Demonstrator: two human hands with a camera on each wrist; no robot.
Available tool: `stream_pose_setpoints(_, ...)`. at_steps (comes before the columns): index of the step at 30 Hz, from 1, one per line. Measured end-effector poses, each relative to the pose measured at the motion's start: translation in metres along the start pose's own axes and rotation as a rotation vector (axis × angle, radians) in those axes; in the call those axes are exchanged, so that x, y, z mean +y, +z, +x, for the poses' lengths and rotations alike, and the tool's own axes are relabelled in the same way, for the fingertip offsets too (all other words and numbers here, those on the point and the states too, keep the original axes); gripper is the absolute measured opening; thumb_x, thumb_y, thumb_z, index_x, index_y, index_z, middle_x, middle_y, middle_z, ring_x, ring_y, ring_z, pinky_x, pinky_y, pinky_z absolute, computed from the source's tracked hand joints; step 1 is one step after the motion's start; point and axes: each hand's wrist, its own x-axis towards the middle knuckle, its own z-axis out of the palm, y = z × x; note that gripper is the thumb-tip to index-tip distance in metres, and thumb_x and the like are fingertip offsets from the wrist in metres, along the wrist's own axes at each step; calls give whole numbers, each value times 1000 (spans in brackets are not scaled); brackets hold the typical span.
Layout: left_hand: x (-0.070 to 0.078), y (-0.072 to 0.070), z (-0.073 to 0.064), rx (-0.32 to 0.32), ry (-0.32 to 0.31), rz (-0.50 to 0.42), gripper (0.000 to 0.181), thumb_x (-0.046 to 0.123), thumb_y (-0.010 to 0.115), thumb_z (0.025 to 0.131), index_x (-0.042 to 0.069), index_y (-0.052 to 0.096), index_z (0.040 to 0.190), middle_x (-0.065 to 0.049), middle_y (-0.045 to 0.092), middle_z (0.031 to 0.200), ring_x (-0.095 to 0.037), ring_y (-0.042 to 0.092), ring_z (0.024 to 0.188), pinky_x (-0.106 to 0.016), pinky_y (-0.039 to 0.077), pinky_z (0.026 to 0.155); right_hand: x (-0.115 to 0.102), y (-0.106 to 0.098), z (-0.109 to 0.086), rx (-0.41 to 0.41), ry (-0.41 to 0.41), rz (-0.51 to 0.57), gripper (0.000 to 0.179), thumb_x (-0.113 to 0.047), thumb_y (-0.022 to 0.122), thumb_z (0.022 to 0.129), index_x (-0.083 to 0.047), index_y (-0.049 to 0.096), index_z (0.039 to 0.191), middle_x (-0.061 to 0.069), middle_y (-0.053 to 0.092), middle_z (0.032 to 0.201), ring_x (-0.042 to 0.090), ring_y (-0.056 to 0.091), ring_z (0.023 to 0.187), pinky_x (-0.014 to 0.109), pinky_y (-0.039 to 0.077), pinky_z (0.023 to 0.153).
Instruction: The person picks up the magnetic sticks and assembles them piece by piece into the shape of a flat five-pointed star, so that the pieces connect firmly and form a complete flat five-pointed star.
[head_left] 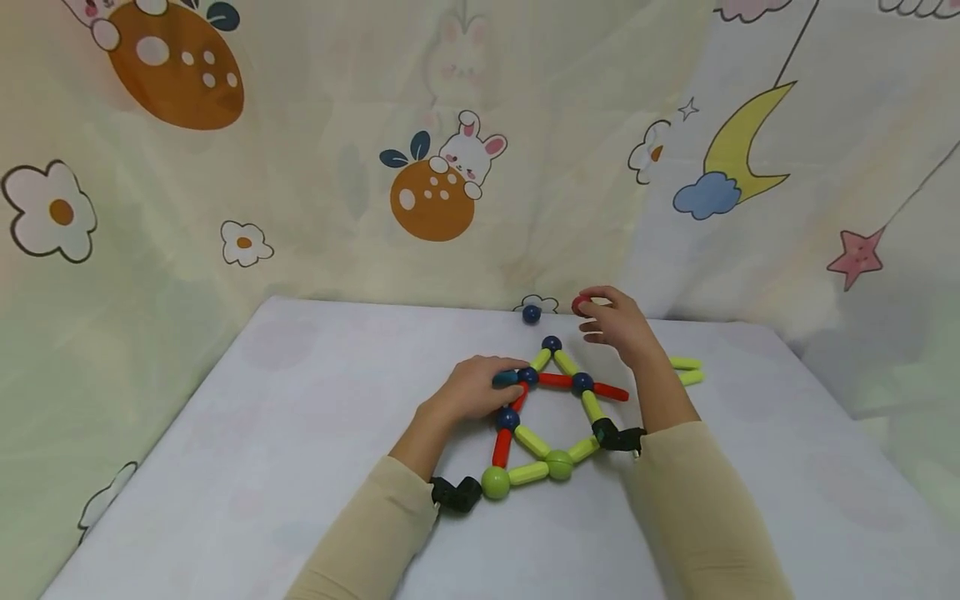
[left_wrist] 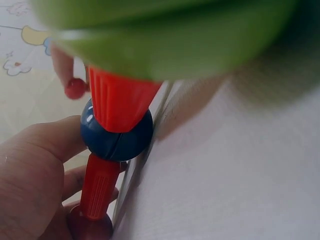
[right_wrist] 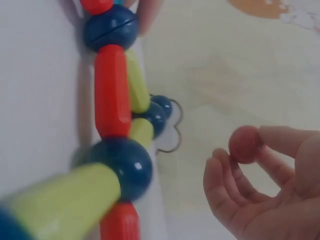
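Observation:
My left hand [head_left: 477, 387] pinches a teal toy rod [head_left: 506, 379] joined to a blue ball [head_left: 528, 377], part of a flat rod-and-ball frame on the table. Lime rods, red rods, blue balls and two green balls make up this frame. Its near corners are a green ball [head_left: 496, 482] and another green ball [head_left: 559, 465]; a blue ball [head_left: 552, 343] tops its far point. Above the table's far edge, my right hand [head_left: 613, 323] holds a red ball [right_wrist: 245, 144] between thumb and fingertips. A red rod [head_left: 611, 392] sticks out sideways from the frame's right blue ball [head_left: 582, 383].
A loose blue ball [head_left: 532, 314] lies near the far edge of the white table [head_left: 300, 417]. Two lime rods [head_left: 690, 377] lie to the right, partly behind my right forearm. A printed cloth [head_left: 322, 167] hangs behind the table.

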Motion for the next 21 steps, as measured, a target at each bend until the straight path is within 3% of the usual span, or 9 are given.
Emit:
stream_pose_setpoints(4, -1, 2, -1, -5, -5, -6, 45, 37, 63, 101, 31, 60, 145, -3, 64, 144, -26, 57, 121, -47, 48, 106, 5, -10, -18, -43, 7, 40, 51, -33, 46, 111, -11, 37, 156, 21, 47, 151, 41, 56, 126, 32, 57, 98)
stream_pose_setpoints(8, -2, 2, -2, -2, -7, -24, 44, 36, 63, 101, 31, 61, 145, -3, 64, 143, -27, 57, 120, -47, 49, 105, 16, -20, -35, -75, 27, 88, 54, -39, 37, 112, -9, 33, 157, 21, 47, 140, 28, 59, 110, 22, 58, 86)
stream_pose_setpoints(12, -1, 3, -1, -2, -10, -32, 44, 36, 63, 101, 32, 61, 145, -3, 63, 144, -27, 56, 120, -48, 49, 105, 30, -31, -50, -77, 28, 103, 58, -46, 35, 112, -3, 35, 151, 15, 50, 120, 17, 60, 94, 20, 57, 82)
stream_pose_setpoints(16, 0, 3, -1, -1, -10, -31, 44, 37, 63, 101, 33, 61, 145, -4, 63, 144, -27, 56, 119, -48, 49, 105, 41, -41, -64, -65, 21, 104, 56, -50, 37, 110, -2, 40, 140, 12, 54, 112, 14, 61, 89, 20, 57, 81)
stream_pose_setpoints(21, 1, 1, -2, 6, -3, -36, 44, 36, 64, 101, 32, 61, 145, -3, 64, 143, -28, 56, 119, -49, 49, 105, 51, -50, -79, -63, -13, 104, 34, -34, 39, 111, -4, 43, 127, 10, 59, 108, 16, 62, 84, 23, 58, 78)
